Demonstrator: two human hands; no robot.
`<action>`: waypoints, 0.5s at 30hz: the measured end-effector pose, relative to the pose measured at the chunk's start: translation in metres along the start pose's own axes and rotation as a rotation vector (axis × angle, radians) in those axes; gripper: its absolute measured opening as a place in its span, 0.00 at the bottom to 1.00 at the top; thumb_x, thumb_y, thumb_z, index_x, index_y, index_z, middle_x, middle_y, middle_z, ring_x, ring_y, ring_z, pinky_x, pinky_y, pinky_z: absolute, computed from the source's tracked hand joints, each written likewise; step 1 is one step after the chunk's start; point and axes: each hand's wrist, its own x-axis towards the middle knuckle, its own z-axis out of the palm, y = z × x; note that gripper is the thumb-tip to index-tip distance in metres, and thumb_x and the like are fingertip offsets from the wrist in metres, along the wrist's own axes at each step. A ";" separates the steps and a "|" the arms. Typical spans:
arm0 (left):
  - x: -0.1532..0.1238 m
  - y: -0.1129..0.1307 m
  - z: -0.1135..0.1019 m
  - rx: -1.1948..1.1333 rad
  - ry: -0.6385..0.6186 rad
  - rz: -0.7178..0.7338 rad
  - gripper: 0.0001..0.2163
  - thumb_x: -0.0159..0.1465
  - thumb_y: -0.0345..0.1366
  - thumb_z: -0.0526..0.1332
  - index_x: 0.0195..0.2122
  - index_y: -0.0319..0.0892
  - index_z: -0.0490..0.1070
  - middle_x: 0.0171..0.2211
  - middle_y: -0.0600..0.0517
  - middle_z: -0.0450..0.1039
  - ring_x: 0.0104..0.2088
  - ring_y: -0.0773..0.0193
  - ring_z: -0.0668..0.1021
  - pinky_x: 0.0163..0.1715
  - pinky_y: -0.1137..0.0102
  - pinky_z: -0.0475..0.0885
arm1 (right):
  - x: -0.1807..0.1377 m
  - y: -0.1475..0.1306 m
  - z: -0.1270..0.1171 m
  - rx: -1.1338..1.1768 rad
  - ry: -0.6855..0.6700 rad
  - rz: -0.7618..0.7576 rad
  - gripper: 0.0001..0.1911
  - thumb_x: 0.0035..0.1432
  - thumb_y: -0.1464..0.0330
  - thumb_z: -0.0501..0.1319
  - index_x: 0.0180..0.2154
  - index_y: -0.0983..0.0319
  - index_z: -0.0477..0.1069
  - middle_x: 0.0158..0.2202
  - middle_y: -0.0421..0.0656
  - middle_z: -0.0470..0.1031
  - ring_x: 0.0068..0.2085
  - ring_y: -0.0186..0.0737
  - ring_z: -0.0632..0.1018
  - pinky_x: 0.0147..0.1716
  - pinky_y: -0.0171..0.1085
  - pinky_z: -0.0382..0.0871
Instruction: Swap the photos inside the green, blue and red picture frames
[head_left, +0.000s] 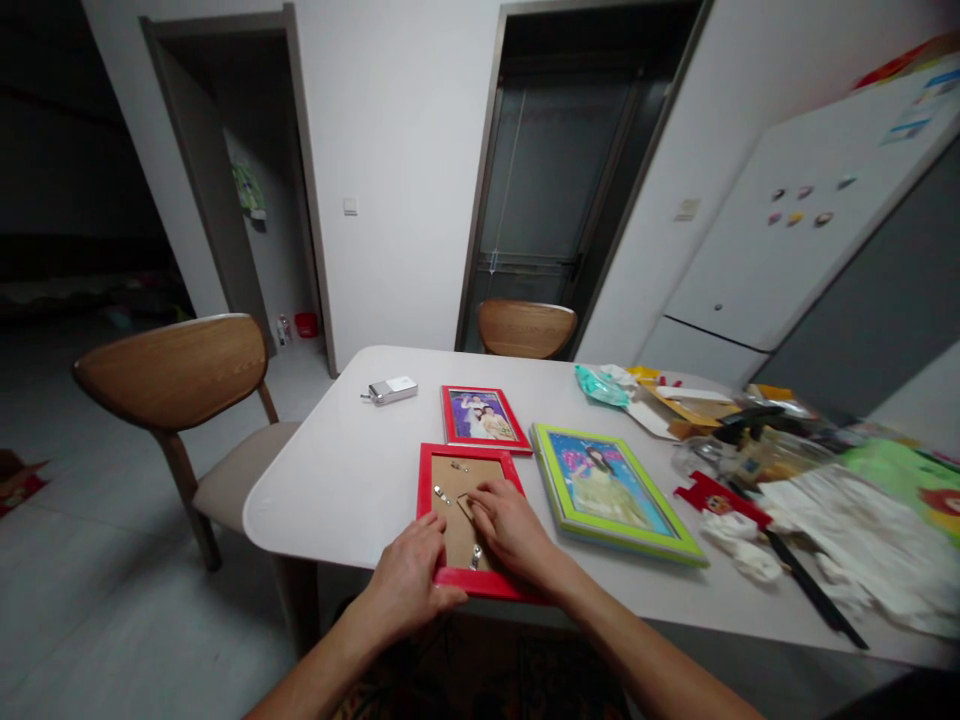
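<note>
A red picture frame (426, 490) lies face down near the table's front edge, its brown backing board (444, 530) showing. Several small metal clips (476, 556) sit on that board. My left hand (411, 570) grips the frame's lower left corner, thumb along the bottom rail. Over the right half of the board, my right hand (510, 525) is closed, its fingertips at a thin, light, angled piece (465, 506); whether they pinch it is hidden. Just behind lies a second red frame (484, 415) with a group photo. Green frames (611, 490), apparently stacked, lie to the right.
A small silver-white device (392, 390) rests at the table's back left. Plastic wrap, cardboard (690, 408), white sheets (870, 540) and a black strip (814, 590) clutter the right side. Wooden chairs stand left (176, 375) and behind (527, 328); a white fridge (750, 240) is at right.
</note>
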 end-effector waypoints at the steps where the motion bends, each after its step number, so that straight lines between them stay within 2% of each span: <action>1: 0.000 0.000 0.000 0.002 0.004 0.000 0.14 0.41 0.36 0.67 0.28 0.40 0.66 0.51 0.41 0.62 0.54 0.55 0.60 0.51 0.62 0.59 | 0.005 -0.005 0.003 0.019 -0.016 -0.020 0.14 0.57 0.69 0.45 0.37 0.63 0.69 0.37 0.45 0.66 0.39 0.37 0.66 0.40 0.35 0.57; 7: 0.000 -0.002 0.002 -0.023 0.002 0.016 0.15 0.41 0.36 0.68 0.29 0.41 0.66 0.52 0.44 0.61 0.55 0.55 0.59 0.52 0.61 0.58 | 0.028 -0.017 0.018 -0.026 -0.108 -0.111 0.13 0.57 0.69 0.48 0.37 0.61 0.70 0.35 0.45 0.66 0.40 0.38 0.65 0.39 0.36 0.56; 12: 0.001 0.000 -0.001 -0.047 0.025 0.018 0.15 0.41 0.35 0.67 0.30 0.41 0.67 0.53 0.44 0.60 0.55 0.54 0.59 0.52 0.60 0.58 | 0.024 -0.016 0.018 -0.105 -0.150 -0.198 0.11 0.56 0.69 0.49 0.37 0.61 0.68 0.36 0.46 0.66 0.39 0.40 0.65 0.36 0.37 0.57; 15: 0.000 0.000 -0.001 -0.048 0.024 0.015 0.16 0.40 0.35 0.68 0.30 0.41 0.67 0.53 0.44 0.60 0.55 0.54 0.59 0.52 0.61 0.58 | 0.023 -0.016 0.017 -0.096 -0.151 -0.201 0.11 0.56 0.68 0.49 0.37 0.61 0.68 0.37 0.46 0.67 0.40 0.40 0.65 0.36 0.36 0.57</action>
